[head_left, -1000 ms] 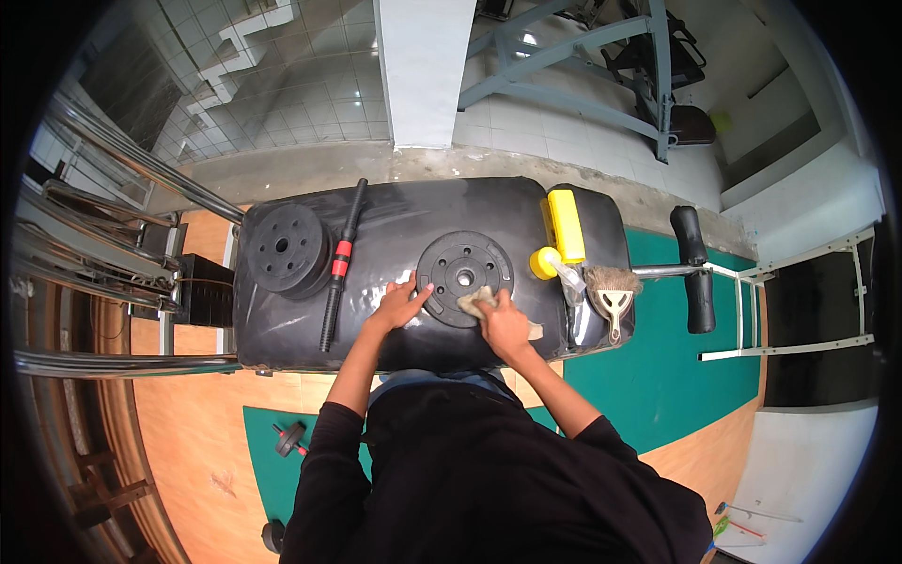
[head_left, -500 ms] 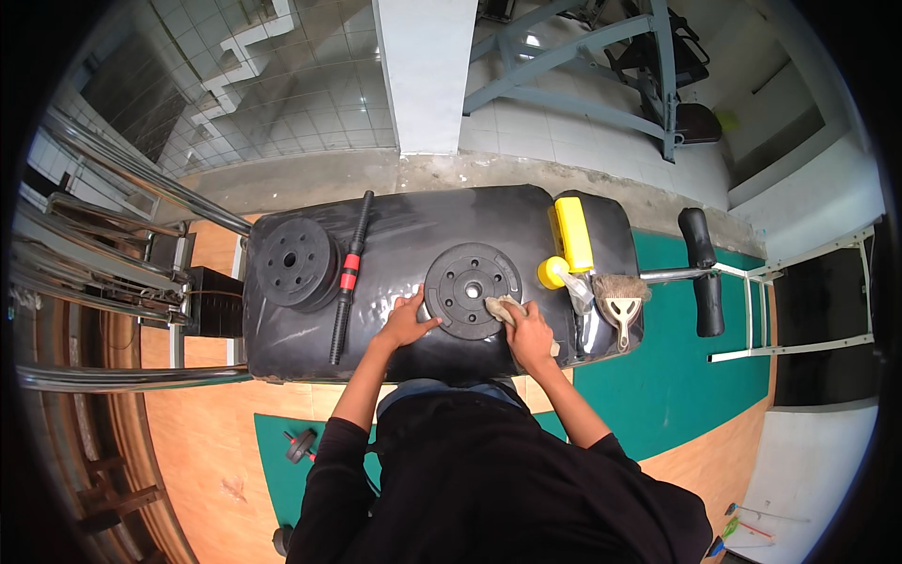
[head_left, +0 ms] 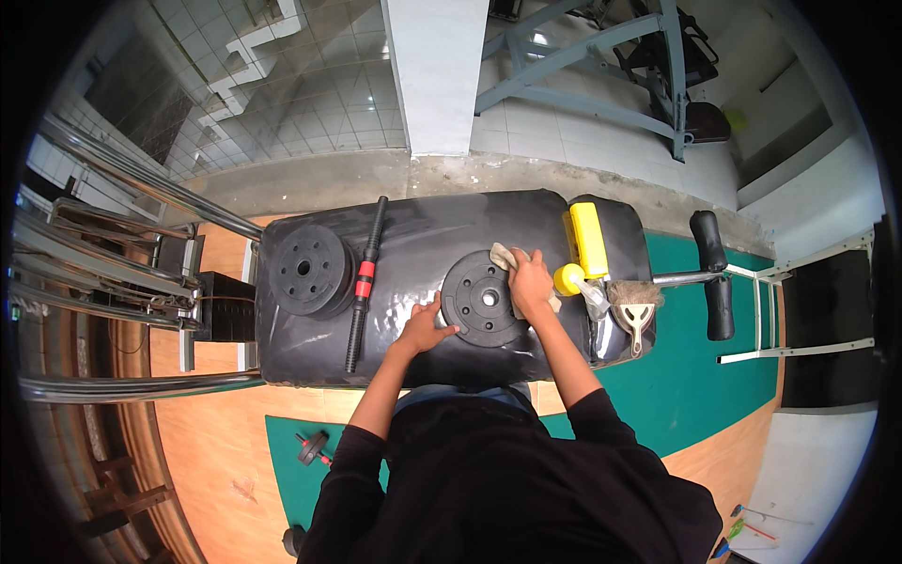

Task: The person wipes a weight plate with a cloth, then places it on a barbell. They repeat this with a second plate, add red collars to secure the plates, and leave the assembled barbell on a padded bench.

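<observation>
A round black weight plate (head_left: 470, 315) with a ring of holes lies flat on the black padded bench (head_left: 418, 240) in front of me. My left hand (head_left: 425, 329) grips its near left edge, the thumb on the top face. Bunched under my right hand (head_left: 532, 284) is a beige cloth (head_left: 503, 255), pressed against the plate's far right rim; the fingers are closed on it and cover part of the plate. To the left lies a black threaded dumbbell bar (head_left: 365, 282) with a red middle, beside a stack of black weight plates (head_left: 308, 268).
Toward the bench's right end are a yellow box (head_left: 589, 240), a yellow-capped bottle (head_left: 569, 279) and a brush (head_left: 635, 315). Metal machine rails (head_left: 141, 385) stand at left, padded rollers (head_left: 711, 273) at right. A small dumbbell (head_left: 312, 448) lies on the green mat (head_left: 676, 409).
My right hand has slid the cloth away from me, from the plate's right side up to its far right rim. My left hand stays at the left edge. The whole view has shifted slightly.
</observation>
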The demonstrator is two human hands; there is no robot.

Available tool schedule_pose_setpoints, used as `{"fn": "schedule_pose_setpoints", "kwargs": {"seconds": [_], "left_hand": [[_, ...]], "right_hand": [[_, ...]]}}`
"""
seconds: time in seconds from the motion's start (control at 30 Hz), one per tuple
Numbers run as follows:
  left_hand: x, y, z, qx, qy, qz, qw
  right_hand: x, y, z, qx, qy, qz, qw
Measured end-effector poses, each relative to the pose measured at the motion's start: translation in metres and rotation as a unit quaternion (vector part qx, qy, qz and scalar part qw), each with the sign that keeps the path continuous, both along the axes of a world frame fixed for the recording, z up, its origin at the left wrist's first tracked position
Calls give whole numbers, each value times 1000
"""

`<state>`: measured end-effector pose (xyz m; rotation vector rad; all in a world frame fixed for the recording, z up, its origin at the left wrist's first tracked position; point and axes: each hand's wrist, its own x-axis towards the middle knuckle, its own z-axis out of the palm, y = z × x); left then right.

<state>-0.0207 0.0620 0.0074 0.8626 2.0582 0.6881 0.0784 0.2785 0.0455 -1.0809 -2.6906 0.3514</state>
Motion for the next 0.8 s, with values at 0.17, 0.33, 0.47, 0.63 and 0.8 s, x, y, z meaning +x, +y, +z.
{"fn": "schedule_pose_setpoints", "kwargs": {"seconds": [0.17, 0.33, 0.47, 0.63, 0.8], "left_hand": [[8, -4, -11, 23, 29, 13, 999], [1, -4, 0, 65, 58, 11, 996], [-28, 14, -12, 92, -43, 111, 989], [-55, 54, -16, 9, 65, 52, 996], [-50, 64, -29, 26, 40, 55, 997]], "right_hand": [[56, -26, -2, -39, -5, -47, 998], [105, -58, 8, -98, -18, -58, 993], [107, -54, 21, -202, -13, -60, 978], [42, -37, 42, -163, 37, 21, 986], [-12, -40, -4, -25, -46, 40, 998]]}}
